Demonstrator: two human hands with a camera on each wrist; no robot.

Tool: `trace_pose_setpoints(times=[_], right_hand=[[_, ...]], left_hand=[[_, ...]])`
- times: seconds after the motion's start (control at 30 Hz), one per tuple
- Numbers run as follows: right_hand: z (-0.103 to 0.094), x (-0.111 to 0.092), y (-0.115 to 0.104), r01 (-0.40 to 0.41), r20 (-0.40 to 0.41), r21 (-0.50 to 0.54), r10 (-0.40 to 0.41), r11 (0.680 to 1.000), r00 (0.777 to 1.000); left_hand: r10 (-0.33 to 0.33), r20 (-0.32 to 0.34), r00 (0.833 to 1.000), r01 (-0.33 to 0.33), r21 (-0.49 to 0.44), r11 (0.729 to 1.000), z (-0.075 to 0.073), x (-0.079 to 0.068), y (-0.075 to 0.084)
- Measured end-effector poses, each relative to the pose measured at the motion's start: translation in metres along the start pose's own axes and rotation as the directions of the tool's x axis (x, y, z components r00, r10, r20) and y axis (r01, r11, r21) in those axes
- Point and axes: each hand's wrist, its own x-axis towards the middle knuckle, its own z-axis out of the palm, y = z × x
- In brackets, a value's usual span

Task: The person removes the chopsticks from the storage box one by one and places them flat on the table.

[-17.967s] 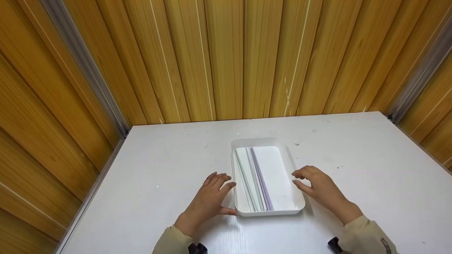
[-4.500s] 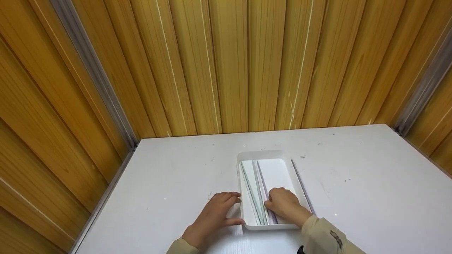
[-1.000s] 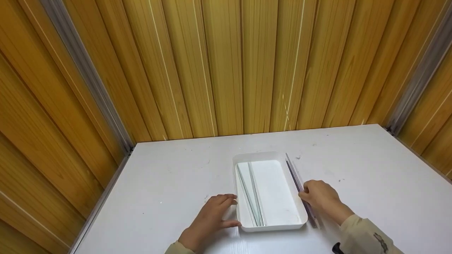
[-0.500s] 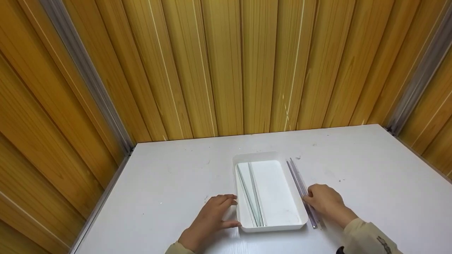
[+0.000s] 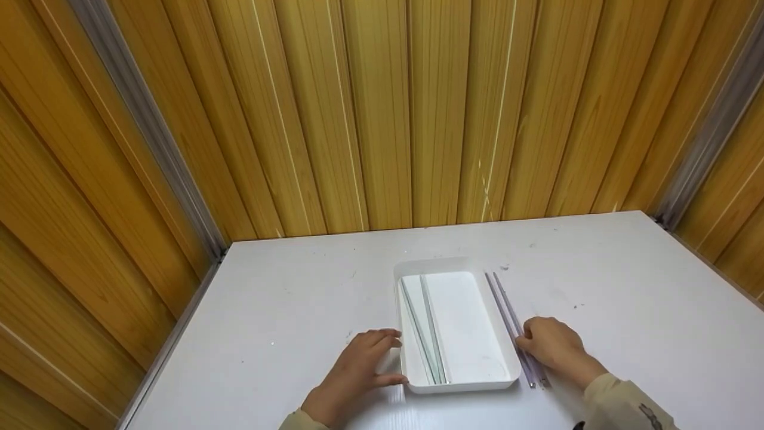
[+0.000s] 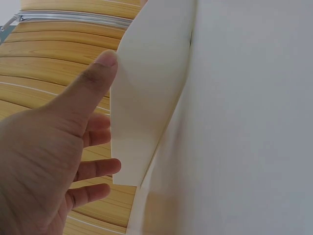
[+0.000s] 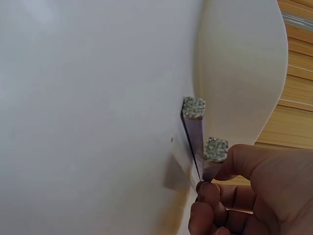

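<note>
So the right hand point(image 5: 552, 340) is over on the right side of the white tray point(image 5: 471, 328), thumb and fingertips pinching at the purple chopsticks point(image 7: 196, 133). Honestly can't tell if it's got one or both of them. The pair is on the desk point(image 5: 298, 316), just outside the tray's right wall and running roughly alongside it, with a narrow gap between the two. Up close on the right wrist cam, their square ends look silvery and kinda glittery.

Left hand point(image 5: 361, 361) is on the other side, fingers and thumb spread apart, touching the tray's left wall. It's not wrapped around anything.

Inside the tray there are some pale green chopsticks point(image 5: 431, 322) lying flat on the left part of the floor. They make a skinny V, meeting at the near end and fanning out toward the far end.

Behind the desk it's wood-look paneling point(image 5: 382, 119), plus a gray metal post point(image 5: 161, 137) in the left corner.
</note>
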Motion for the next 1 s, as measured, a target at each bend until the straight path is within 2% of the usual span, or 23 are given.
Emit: trace_pose_setpoints(times=[0.43,0.8,1.0], right_hand=[[0.0015,0.0006,0.0003,-0.011,0.017,-0.02,0.011,1.0,1.0],[0.0012,-0.0004,0.0002,0.002,0.022,-0.033,-0.002,0.999,1.0],[0.0014,-0.0003,0.0002,-0.005,0.022,-0.035,0.006,0.999,1.0]], left_hand=[[0.016,-0.023,1.0,-0.016,0.018,1.0,0.0009,0.0002,-0.0004],[0.013,-0.026,1.0,-0.013,-0.012,1.0,0.001,0.0002,-0.0016],[0.039,-0.054,0.998,-0.039,-0.001,0.999,0.0016,0.0001,-0.0024]])
